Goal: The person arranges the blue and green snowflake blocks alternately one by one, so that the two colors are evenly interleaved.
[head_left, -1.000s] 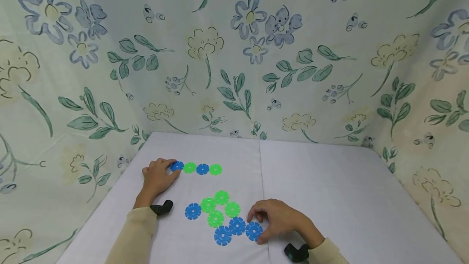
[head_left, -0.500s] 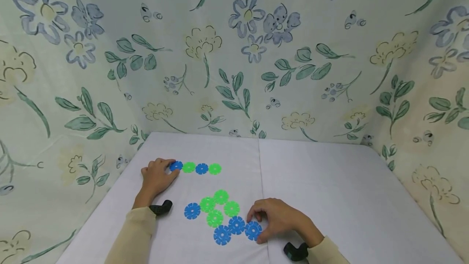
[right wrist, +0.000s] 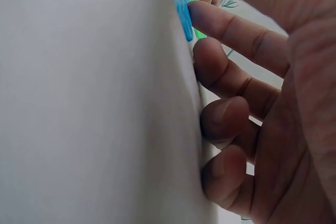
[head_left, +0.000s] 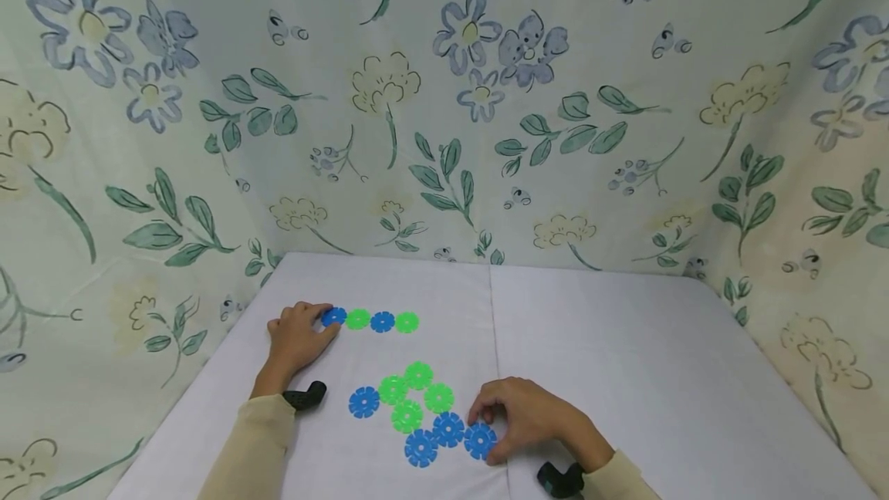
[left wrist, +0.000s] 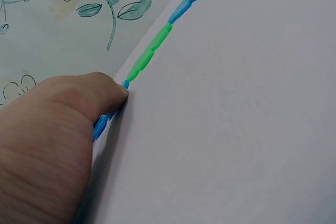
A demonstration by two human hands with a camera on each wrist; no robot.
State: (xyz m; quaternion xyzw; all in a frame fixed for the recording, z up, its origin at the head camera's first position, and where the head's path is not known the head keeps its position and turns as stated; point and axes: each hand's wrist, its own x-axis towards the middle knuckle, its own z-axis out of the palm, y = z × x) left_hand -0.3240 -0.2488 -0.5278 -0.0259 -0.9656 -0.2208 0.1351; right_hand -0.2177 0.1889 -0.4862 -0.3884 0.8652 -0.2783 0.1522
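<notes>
Four-in-a-row would overcount nothing here: a line of blue and green notched plastic discs lies at the far left of the table, with a green disc (head_left: pixel 407 322) at its right end. My left hand (head_left: pixel 299 338) pinches the blue disc (head_left: pixel 334 317) at the line's left end between thumb and forefinger. In the left wrist view the thumb (left wrist: pixel 107 95) covers part of that blue disc (left wrist: pixel 101 125). My right hand (head_left: pixel 531 417) has thumb and forefinger around a blue disc (head_left: pixel 480 440) at the near right. The right wrist view shows this blue disc (right wrist: pixel 181 6) against the forefinger, the other fingers curled at the tabletop.
Between the hands lies a loose group of green discs (head_left: pixel 419 376) and blue discs (head_left: pixel 420 448). A lone blue disc (head_left: pixel 364 402) is at its left. A white cloth (head_left: pixel 625 376) covers the table, and a floral curtain (head_left: pixel 444 99) hangs behind.
</notes>
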